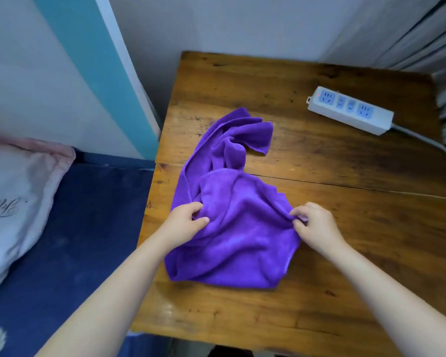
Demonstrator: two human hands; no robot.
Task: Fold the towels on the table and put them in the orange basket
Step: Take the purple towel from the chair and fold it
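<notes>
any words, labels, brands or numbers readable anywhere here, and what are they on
Pillow: dark cursive writing along its edge, cut off by the frame and turned away; not readable.
Power strip: no readable brand or numbers; only blue socket faces and a small red light show.
Purple towel, held by the left hand and the right hand: no label or text visible.
Wooden table: no text.

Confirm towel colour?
Solid purple towel, no pattern; head view, both hands pinching it.
</notes>
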